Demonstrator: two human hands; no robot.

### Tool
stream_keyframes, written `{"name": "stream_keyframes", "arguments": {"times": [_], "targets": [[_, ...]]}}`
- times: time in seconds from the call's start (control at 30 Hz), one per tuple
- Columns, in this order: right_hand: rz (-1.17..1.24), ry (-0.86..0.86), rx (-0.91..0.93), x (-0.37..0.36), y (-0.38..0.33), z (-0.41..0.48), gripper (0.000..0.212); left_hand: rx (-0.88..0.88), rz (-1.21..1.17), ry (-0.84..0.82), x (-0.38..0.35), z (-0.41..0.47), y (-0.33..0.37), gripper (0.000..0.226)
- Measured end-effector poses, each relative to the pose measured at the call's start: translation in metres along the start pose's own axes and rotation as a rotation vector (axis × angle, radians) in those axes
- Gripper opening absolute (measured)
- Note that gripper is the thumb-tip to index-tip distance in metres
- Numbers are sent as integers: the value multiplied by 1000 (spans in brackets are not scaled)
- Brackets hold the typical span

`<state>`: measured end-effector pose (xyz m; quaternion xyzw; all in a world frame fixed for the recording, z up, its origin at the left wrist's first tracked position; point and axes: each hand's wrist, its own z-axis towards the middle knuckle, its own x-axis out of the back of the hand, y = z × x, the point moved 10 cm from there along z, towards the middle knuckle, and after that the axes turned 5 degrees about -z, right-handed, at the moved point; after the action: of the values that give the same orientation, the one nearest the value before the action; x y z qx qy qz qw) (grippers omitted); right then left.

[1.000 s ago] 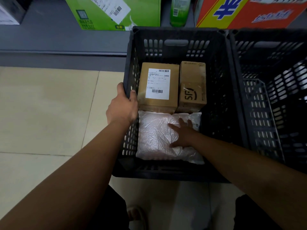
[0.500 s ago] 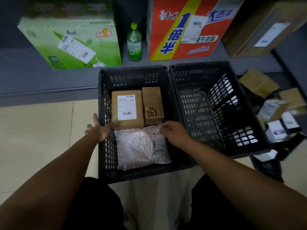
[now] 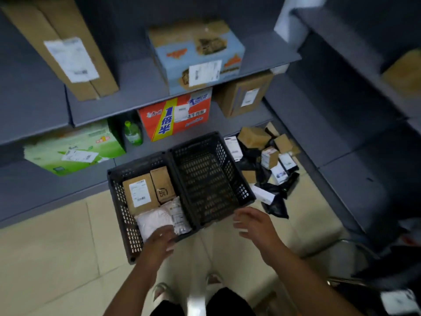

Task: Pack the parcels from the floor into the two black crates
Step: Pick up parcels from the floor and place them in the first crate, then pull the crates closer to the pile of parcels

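Left hand (image 3: pixel 159 241) loose and empty over the bag (image 3: pixel 152 221) in the crate (image 3: pixel 118 201); right hand (image 3: pixel 255 226) spread, empty. Heaped parcels (image 3: pixel 268 156) beyond it could slide if grabbed hastily.

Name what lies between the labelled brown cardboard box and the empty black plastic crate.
Head view: a narrower brown cardboard box marked SF, right beside the labelled brown cardboard box.

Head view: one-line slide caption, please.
Left hand and right hand open at crates; left crate holds three parcels, right crate empty, floor pile waiting.
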<state>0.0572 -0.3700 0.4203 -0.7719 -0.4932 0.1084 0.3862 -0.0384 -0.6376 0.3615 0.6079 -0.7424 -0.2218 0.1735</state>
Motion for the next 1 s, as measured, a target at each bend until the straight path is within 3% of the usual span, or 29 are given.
{"name": "stream_keyframes", "arguments": {"times": [0.13,0.37,0.53,0.67,1.0], "targets": [[72,44,-41,77,-21,-49,11,77,38,-110,-75,-87,18,19],[295,244,-76,182,-8,-82,13,-86,180,-128,-126,-123,57,19],[376,287,-74,223,-4,-80,15,-151,231,-135,-154,-114,78,19],[413,317,-70,252,-9,-65,16,-73,259,-161,-191,-98,81,22],[251,377,-77,352,-87,16,15,33,236,-171,-323,-18,126,20]]}}
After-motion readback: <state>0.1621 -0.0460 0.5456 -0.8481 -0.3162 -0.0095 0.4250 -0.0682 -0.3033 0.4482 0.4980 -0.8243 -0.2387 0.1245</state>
